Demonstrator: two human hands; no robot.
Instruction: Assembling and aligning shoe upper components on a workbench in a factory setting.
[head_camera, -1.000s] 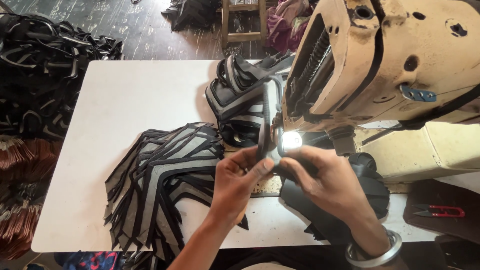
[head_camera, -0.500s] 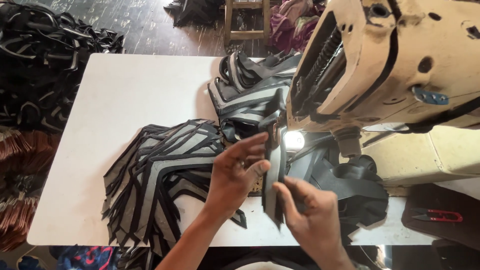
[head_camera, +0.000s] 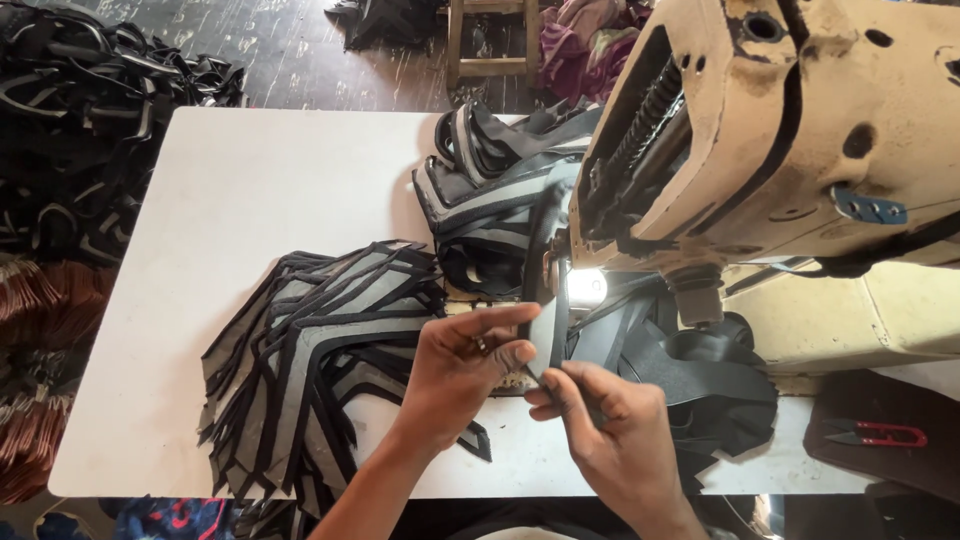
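1. Since a moment ago, both hands have slid toward the near edge of the table, away from the lamp's glow, and the right hand has drawn closer to the left.
2. Biggest thing in view, the cream sewing machine (head_camera: 800, 130) fills the far right corner, with a small lit lamp (head_camera: 588, 285) under its head.
3. On the white table (head_camera: 250, 190) lie two stacks: a fanned pile of grey-and-black pieces (head_camera: 310, 350) near the front edge, left of the hands, and a heap of stitched pieces (head_camera: 490, 200) at the far edge beside the machine.
4. A dark strip (head_camera: 548, 325) runs down from under the machine head to the hands (its lower end is hidden by fingers).
5. The left hand (head_camera: 460, 375) pinches the strip, fingers closed on it.
6. The right hand (head_camera: 600, 420) grips the same strip just below, fingertips together on it.
7. Red-handled snips (head_camera: 880, 435) lie by the right edge.
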